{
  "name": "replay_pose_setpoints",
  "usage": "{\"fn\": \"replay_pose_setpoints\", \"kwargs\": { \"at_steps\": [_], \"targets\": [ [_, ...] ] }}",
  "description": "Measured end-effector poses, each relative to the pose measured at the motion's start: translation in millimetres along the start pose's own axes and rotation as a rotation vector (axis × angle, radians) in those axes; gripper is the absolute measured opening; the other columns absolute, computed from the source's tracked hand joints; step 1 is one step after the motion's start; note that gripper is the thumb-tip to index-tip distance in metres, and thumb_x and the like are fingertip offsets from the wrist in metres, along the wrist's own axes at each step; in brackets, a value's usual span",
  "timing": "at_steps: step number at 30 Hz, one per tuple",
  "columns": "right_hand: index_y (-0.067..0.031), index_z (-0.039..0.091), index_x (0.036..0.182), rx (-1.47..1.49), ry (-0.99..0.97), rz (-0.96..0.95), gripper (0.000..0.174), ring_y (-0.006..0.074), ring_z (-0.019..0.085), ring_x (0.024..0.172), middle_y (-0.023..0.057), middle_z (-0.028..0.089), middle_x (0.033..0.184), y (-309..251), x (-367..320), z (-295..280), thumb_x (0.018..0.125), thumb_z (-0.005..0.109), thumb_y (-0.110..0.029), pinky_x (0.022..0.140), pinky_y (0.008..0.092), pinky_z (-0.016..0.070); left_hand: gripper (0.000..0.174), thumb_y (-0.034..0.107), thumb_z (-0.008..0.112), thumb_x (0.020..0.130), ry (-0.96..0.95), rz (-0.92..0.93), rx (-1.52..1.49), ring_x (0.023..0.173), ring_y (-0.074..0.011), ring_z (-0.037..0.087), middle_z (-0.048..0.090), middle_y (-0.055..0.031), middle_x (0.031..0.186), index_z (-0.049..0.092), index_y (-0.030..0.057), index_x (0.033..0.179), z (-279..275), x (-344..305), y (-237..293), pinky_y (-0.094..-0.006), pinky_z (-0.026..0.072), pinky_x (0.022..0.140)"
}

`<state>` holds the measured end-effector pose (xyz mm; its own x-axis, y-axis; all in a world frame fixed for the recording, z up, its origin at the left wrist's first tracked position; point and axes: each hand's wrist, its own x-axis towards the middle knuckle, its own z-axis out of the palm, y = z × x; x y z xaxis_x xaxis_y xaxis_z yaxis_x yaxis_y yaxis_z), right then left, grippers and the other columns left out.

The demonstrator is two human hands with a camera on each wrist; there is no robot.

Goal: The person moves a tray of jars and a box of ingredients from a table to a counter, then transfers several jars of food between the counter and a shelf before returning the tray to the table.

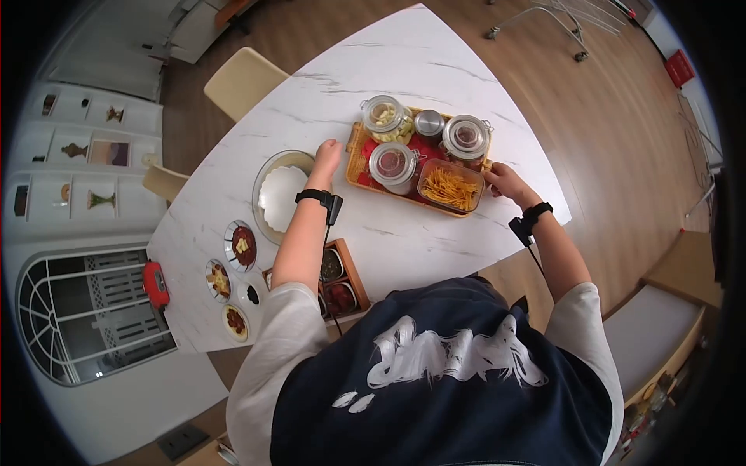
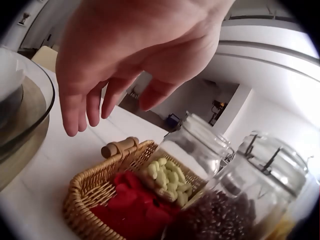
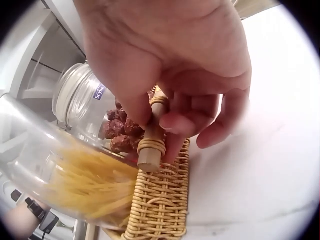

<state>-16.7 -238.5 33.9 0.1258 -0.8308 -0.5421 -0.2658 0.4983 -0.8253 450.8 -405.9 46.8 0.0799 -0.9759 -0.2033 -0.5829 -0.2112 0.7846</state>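
On the white table point(image 1: 420, 62), toward its far side: a wicker basket point(image 2: 85, 190) packed with glass jars point(image 2: 187, 160). Grips the right handle point(image 3: 150, 145) with the right hand point(image 3: 170, 65), thumb and fingers curled round the wooden bar. Hovers the left hand point(image 2: 135, 45) just above the left handle point(image 2: 119, 146), fingers loosely spread, holding nothing. Seems to be taking hold at both ends. Calls next for closing the left hand on its handle, then keeping the basket level so no jar tips.
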Motion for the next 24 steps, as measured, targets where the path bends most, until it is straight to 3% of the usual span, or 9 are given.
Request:
{"fn": "replay_pose_setpoints", "kwargs": {
  "at_steps": [1,3,4,6,7,14,15,21,24],
  "targets": [
    [-0.0017,0.063,0.104,0.019,0.059,-0.042,0.034,0.0125,0.060,0.059,0.0060,0.066,0.087,2,1,3,0.101,0.060,-0.035,0.056,0.0264,0.0543,0.042,0.031,0.061,0.094,-0.022,-0.003,-0.002,0.090,-0.0158,0.061,0.067,-0.0073,0.107,0.064,0.0022,0.124,10,4,1,-0.0303,0.0490,0.072],
    [0.0008,0.055,0.112,0.115,0.102,-0.093,0.039,0.0193,0.069,0.067,0.0110,0.067,0.089,16,6,5,0.103,0.056,-0.037,0.057,0.0316,0.0596,0.041,0.029,0.057,0.099,-0.085,-0.151,-0.457,0.092,-0.0192,0.065,0.068,-0.0108,0.111,0.061,-0.0016,0.127,31,2,10,-0.0312,0.0527,0.077],
    [0.0008,0.055,0.112,0.113,0.111,-0.075,0.039,0.0193,0.069,0.067,0.0110,0.067,0.089,16,3,7,0.103,0.056,-0.037,0.057,0.0316,0.0596,0.051,0.031,0.050,0.105,-0.245,-0.144,-0.734,0.114,-0.0252,0.064,0.065,-0.0167,0.127,0.049,-0.0062,0.141,36,8,8,-0.0410,0.0524,0.096],
    [-0.0010,0.046,0.119,0.145,0.268,-0.084,0.042,0.0233,0.070,0.065,0.0158,0.067,0.089,9,2,20,0.105,0.052,-0.040,0.052,0.0335,0.0601,0.044,0.027,0.047,0.107,-0.295,-0.214,-0.876,0.111,-0.0242,0.065,0.066,-0.0164,0.124,0.054,-0.0048,0.135,41,16,4,-0.0390,0.0534,0.094],
    [-0.0030,0.040,0.121,0.140,0.279,-0.102,0.042,0.0260,0.070,0.061,0.0201,0.066,0.089,7,1,24,0.107,0.048,-0.042,0.047,0.0357,0.0588,0.044,0.027,0.047,0.107,-0.304,-0.220,-0.875,0.111,-0.0242,0.065,0.066,-0.0164,0.124,0.054,-0.0048,0.135,42,18,1,-0.0390,0.0534,0.094],
    [-0.0024,0.046,0.112,-0.068,0.539,-0.290,0.039,0.0256,0.065,0.053,0.0176,0.064,0.075,14,9,39,0.109,0.042,-0.041,0.042,0.0358,0.0493,0.038,0.023,0.048,0.107,-0.297,-0.109,-0.795,0.103,-0.0206,0.067,0.069,-0.0125,0.116,0.058,-0.0049,0.131,42,-8,1,-0.0351,0.0551,0.090],
    [-0.0012,0.048,0.110,-0.057,0.551,-0.266,0.040,0.0321,0.065,0.058,0.0209,0.065,0.078,14,8,38,0.109,0.042,-0.041,0.052,0.0415,0.0519,0.037,0.021,0.049,0.107,-0.259,-0.130,-0.774,0.102,-0.0207,0.068,0.068,-0.0131,0.116,0.058,-0.0054,0.131,42,-19,8,-0.0347,0.0555,0.089],
    [0.0000,0.050,0.108,-0.109,0.622,-0.306,0.037,0.0433,0.065,0.083,0.0254,0.066,0.087,34,-18,31,0.109,0.044,-0.037,0.074,0.0473,0.0508,0.035,0.013,0.046,0.107,-0.239,-0.180,-0.753,0.108,-0.0239,0.067,0.066,-0.0154,0.122,0.053,-0.0071,0.136,59,-63,-5,-0.0365,0.0539,0.094],
    [-0.0004,0.051,0.108,-0.166,0.631,-0.260,0.038,0.0391,0.066,0.084,0.0245,0.067,0.089,53,-49,28,0.109,0.045,-0.038,0.074,0.0443,0.0509,0.035,0.011,0.045,0.107,-0.192,-0.183,-0.683,0.107,-0.0230,0.067,0.066,-0.0158,0.122,0.054,-0.0088,0.134,70,-100,14,-0.0353,0.0536,0.093]
  ]
}}
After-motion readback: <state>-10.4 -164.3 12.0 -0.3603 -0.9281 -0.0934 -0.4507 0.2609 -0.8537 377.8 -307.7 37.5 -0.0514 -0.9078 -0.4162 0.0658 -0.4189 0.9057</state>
